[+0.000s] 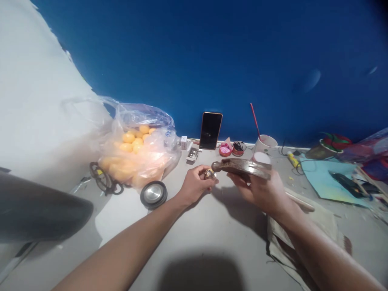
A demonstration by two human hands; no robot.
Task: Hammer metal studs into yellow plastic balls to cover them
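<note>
My left hand [193, 185] pinches a small round, shiny metal piece [210, 174] low over the grey table; its exact kind is too small to make out. My right hand [268, 196] is closed around a hammer [242, 166]. The worn metal hammer head lies across the top of that hand, and its round striking face points left, just beside the small piece. The handle is mostly hidden behind my right hand. Left of my left wrist rests a round black-rimmed metal disc [153, 194].
A clear plastic bag [145, 155] with several orange-yellow fruits stands at the left by a black cable [104, 178]. A phone [210, 130] leans on the blue wall. Cups [266, 141], small pink and black tubs and a cloth [321, 220] lie rightward. A dark cylinder [39, 208] juts in at left.
</note>
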